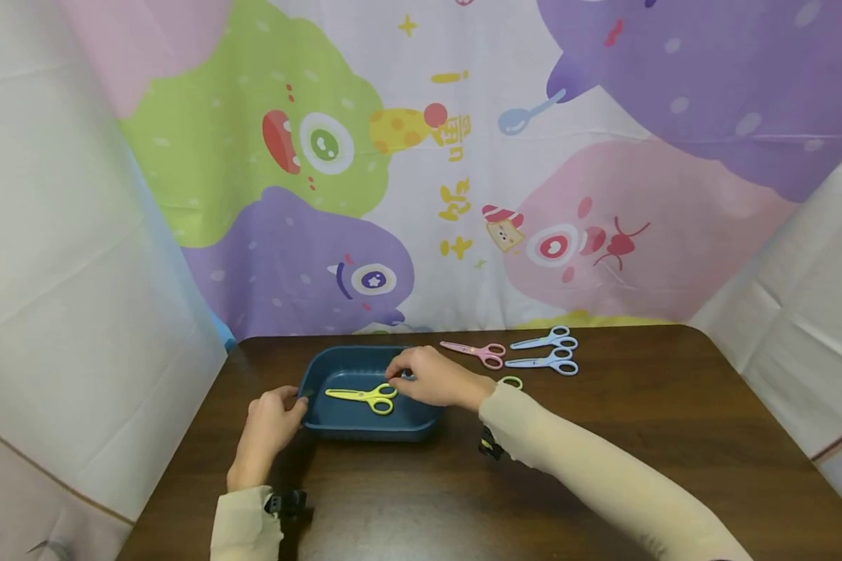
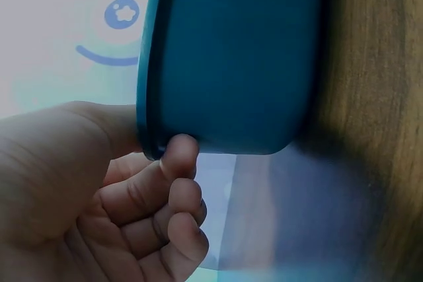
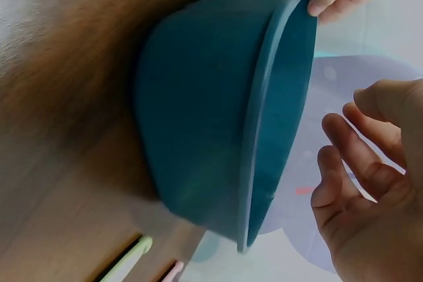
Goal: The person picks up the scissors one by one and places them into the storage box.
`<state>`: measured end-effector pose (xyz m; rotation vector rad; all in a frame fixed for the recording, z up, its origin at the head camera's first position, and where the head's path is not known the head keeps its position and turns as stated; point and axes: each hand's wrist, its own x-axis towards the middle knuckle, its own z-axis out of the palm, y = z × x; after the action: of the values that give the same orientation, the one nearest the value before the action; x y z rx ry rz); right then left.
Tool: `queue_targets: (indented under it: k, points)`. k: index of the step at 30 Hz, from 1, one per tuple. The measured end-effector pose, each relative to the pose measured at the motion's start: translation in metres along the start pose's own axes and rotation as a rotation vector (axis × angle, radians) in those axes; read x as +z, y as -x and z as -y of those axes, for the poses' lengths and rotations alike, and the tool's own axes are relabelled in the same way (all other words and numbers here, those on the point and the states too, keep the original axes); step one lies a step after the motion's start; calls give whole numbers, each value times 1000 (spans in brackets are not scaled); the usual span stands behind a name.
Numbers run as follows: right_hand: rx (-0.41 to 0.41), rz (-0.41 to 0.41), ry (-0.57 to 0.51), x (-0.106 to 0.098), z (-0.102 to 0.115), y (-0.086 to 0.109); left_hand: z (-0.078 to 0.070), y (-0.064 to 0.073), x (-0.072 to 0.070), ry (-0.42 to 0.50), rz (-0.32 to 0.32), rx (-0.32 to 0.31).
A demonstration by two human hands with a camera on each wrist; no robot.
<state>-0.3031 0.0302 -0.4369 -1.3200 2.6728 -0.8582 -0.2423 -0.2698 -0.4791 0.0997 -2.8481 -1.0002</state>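
A dark blue plastic basin (image 1: 375,433) stands on the table, with a pair of yellow scissors (image 1: 365,396) lying inside, blades to the left. My left hand (image 1: 270,425) grips the basin's left rim; in the left wrist view its thumb is at the inner side and the fingertips (image 2: 180,156) press the outside wall. Over the basin's right part hovers my right hand (image 1: 431,378), close to the scissors' handles. The right wrist view shows that hand's fingers (image 3: 340,138) loosely bent above the rim, holding nothing.
Right of the basin lie pink scissors (image 1: 473,352) and two pairs of light blue scissors (image 1: 543,340). A yellow-green scissors handle (image 1: 511,382) shows behind my right wrist, the rest hidden. A cartoon-printed curtain (image 1: 449,288) hangs along the back edge of the brown table (image 1: 393,499).
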Motion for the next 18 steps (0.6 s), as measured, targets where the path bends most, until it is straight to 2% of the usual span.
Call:
queue_targets:
  k: [4, 12, 18]
  points:
    - [-9, -10, 22, -4, -3, 13, -1, 1, 0, -1, 13, 10]
    - [27, -45, 6, -19, -19, 43, -1, 4, -6, -8, 41, 33]
    - [121, -115, -43, -25, -37, 67, -1, 3, -10, 1, 64, 50]
